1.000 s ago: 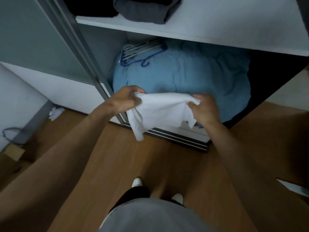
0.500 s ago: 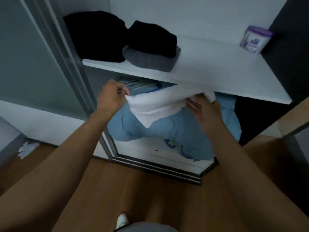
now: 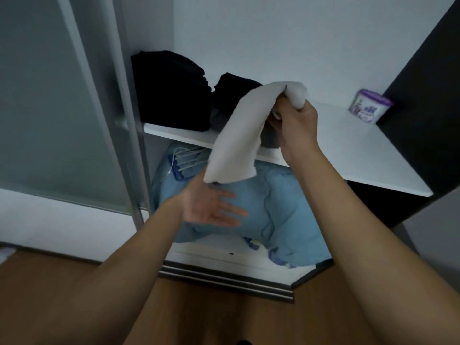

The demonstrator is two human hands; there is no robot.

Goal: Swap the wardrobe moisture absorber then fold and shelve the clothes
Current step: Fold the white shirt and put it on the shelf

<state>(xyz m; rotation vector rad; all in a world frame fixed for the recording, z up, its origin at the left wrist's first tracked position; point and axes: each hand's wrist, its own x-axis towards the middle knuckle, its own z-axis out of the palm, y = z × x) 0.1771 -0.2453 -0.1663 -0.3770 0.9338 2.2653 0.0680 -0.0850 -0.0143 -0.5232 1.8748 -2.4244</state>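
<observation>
Hands: right hand grasps white garment, raised before shelf; left hand, at garment's 7 o'clock, has just released, palm flat, so shelving likely imminent.

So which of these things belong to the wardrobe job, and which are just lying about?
In the job: white garment in the right hand, open left hand, purple-lidded moisture absorber, folded dark clothes, white shelf.
Lying about: blue duvet, clothes hangers, sliding door.
</observation>
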